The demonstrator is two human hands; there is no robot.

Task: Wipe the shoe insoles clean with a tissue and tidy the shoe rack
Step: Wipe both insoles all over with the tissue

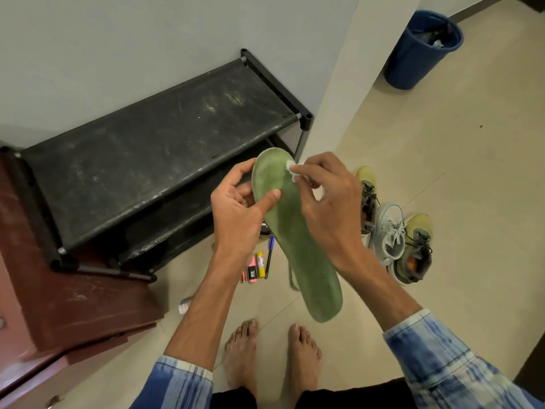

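So, my left hand grips the green insole, right hand pinches a tissue at its toe. Wiping's underway I'd say; dusty shoe rack and sneakers left.

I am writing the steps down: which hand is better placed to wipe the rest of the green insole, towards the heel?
The right hand: it pinches the tissue against the toe end of the insole. The left hand grips the insole, thumb on top, probably steadying it.
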